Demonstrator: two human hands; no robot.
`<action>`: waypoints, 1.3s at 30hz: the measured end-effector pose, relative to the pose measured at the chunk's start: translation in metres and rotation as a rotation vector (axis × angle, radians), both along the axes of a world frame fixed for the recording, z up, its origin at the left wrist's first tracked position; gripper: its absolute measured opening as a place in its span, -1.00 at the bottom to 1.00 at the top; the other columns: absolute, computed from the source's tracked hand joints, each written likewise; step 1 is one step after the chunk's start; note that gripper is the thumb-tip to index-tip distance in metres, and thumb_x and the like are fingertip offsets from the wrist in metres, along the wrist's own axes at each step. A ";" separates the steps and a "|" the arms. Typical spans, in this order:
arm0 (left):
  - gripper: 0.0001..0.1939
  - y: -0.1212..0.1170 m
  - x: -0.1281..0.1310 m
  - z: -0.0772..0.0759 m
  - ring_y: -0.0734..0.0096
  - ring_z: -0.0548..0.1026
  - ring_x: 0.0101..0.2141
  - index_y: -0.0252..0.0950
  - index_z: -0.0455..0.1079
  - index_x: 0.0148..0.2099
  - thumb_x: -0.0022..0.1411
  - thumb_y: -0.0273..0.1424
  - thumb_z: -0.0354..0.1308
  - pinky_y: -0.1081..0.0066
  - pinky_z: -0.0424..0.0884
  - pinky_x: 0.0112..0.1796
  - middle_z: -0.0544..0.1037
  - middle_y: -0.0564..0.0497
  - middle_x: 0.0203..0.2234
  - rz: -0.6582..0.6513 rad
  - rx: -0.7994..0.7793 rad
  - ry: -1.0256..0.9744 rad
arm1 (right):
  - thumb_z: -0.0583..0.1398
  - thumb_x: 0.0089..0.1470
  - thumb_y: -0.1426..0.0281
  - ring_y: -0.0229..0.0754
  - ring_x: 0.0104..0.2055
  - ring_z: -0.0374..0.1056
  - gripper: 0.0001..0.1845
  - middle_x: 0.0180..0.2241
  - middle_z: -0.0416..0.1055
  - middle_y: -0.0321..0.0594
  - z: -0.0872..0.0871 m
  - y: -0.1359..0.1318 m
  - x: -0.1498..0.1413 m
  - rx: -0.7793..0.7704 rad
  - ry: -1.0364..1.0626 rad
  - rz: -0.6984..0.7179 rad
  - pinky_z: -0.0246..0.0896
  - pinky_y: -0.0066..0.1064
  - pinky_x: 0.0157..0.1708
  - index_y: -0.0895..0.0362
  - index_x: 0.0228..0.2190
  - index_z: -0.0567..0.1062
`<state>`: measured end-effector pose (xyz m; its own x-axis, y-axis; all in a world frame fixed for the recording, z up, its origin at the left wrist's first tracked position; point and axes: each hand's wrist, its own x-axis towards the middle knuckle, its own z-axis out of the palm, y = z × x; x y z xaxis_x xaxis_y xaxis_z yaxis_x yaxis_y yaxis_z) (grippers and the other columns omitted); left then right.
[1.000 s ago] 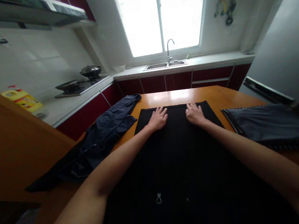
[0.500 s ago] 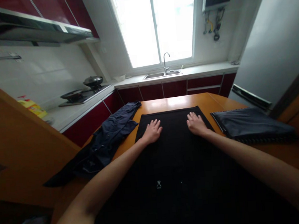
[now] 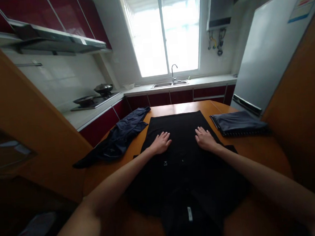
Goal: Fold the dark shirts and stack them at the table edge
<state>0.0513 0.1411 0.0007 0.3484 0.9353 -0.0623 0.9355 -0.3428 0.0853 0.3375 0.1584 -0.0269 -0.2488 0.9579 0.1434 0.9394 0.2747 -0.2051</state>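
Left hand (image 3: pixel 161 143) and right hand (image 3: pixel 205 139) on shirt (image 3: pixel 179 131), fingers slightly spread; uneven drag could ruck it between them or skew collar (image 3: pixel 178 223) wristward of fingers.

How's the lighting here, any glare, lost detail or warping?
In the head view, the window is mostly blown out, the table glares near its far edge, the shirt loses detail in black, and the fridge leans, likely lens distortion.
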 end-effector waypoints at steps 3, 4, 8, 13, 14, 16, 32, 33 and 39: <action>-0.36 -0.045 0.035 -0.015 0.16 -0.12 0.43 -0.23 -0.09 0.50 0.50 -0.13 -0.28 0.04 -0.08 0.34 -0.02 -0.13 0.45 -0.199 -0.002 -0.061 | -0.09 0.31 0.34 0.06 0.47 -0.15 -0.37 0.42 -0.04 0.07 -0.003 -0.043 -0.038 -0.052 0.060 0.135 -0.14 0.08 0.35 0.25 0.34 0.18; -0.34 -0.060 0.045 -0.022 0.15 -0.13 0.43 -0.26 -0.13 0.51 0.49 -0.12 -0.27 0.04 -0.08 0.34 -0.05 -0.15 0.45 -0.227 -0.002 -0.069 | -0.09 0.30 0.36 0.07 0.47 -0.16 -0.36 0.42 -0.05 0.08 -0.007 -0.057 -0.049 -0.070 0.064 0.172 -0.14 0.09 0.35 0.27 0.35 0.16; -0.29 -0.095 0.060 -0.042 0.15 -0.16 0.43 -0.38 -0.19 0.51 0.49 -0.12 -0.28 0.10 -0.16 0.36 -0.13 -0.22 0.46 -0.252 0.064 -0.087 | -0.15 0.31 0.39 0.12 0.47 -0.17 -0.34 0.42 -0.06 0.09 -0.021 -0.089 -0.063 -0.072 0.032 0.267 -0.18 0.14 0.35 0.31 0.37 0.10; -0.30 -0.095 0.054 -0.042 0.21 -0.15 0.43 -0.35 -0.15 0.51 0.50 -0.08 -0.30 0.10 -0.17 0.37 -0.10 -0.19 0.45 -0.238 0.078 -0.101 | -0.15 0.36 0.28 0.04 0.47 -0.17 -0.36 0.42 -0.04 0.04 -0.026 -0.086 -0.052 -0.052 0.025 0.266 -0.25 0.08 0.38 0.25 0.37 0.14; -0.30 -0.094 0.054 -0.041 0.20 -0.15 0.43 -0.37 -0.15 0.51 0.50 -0.07 -0.30 0.10 -0.16 0.37 -0.10 -0.20 0.45 -0.240 0.070 -0.100 | -0.14 0.36 0.27 0.04 0.47 -0.18 -0.36 0.42 -0.04 0.03 -0.025 -0.085 -0.051 -0.056 0.020 0.260 -0.25 0.09 0.38 0.24 0.37 0.14; -0.28 -0.093 0.055 -0.042 0.20 -0.16 0.44 -0.38 -0.15 0.51 0.50 -0.06 -0.31 0.10 -0.17 0.37 -0.11 -0.21 0.45 -0.245 0.049 -0.100 | -0.14 0.36 0.27 0.05 0.47 -0.18 -0.36 0.42 -0.05 0.03 -0.025 -0.083 -0.051 -0.071 0.011 0.250 -0.25 0.10 0.37 0.24 0.37 0.14; -0.07 -0.043 -0.070 -0.006 -0.15 -0.20 0.42 -0.65 -0.18 0.47 0.41 0.07 -0.21 -0.04 -0.12 0.33 -0.21 -0.51 0.42 0.507 -0.140 0.063 | -0.13 0.37 0.23 0.01 0.47 -0.18 -0.35 0.43 -0.07 0.00 -0.019 -0.087 -0.049 -0.095 -0.017 0.252 -0.24 0.03 0.38 0.27 0.36 0.15; -0.07 -0.040 -0.073 -0.005 -0.19 -0.19 0.41 -0.68 -0.16 0.46 0.41 0.05 -0.17 -0.06 -0.12 0.32 -0.19 -0.55 0.41 0.516 -0.134 0.069 | -0.13 0.37 0.23 0.01 0.48 -0.19 -0.35 0.43 -0.07 0.00 -0.019 -0.087 -0.049 -0.099 -0.015 0.250 -0.24 0.03 0.38 0.27 0.36 0.14; -0.16 -0.001 -0.037 -0.014 0.10 -0.20 0.44 -0.39 -0.15 0.50 0.41 0.06 -0.18 0.17 -0.11 0.34 -0.17 -0.22 0.46 0.313 -0.081 0.026 | -0.13 0.37 0.22 0.01 0.47 -0.19 -0.36 0.43 -0.05 -0.01 -0.021 -0.087 -0.050 -0.086 0.000 0.252 -0.25 0.03 0.38 0.23 0.36 0.16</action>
<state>0.0146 0.1400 -0.0133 0.0424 0.9884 -0.1458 0.9967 -0.0317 0.0750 0.2870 0.0718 -0.0474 -0.4807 0.8745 0.0645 0.8437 0.4813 -0.2376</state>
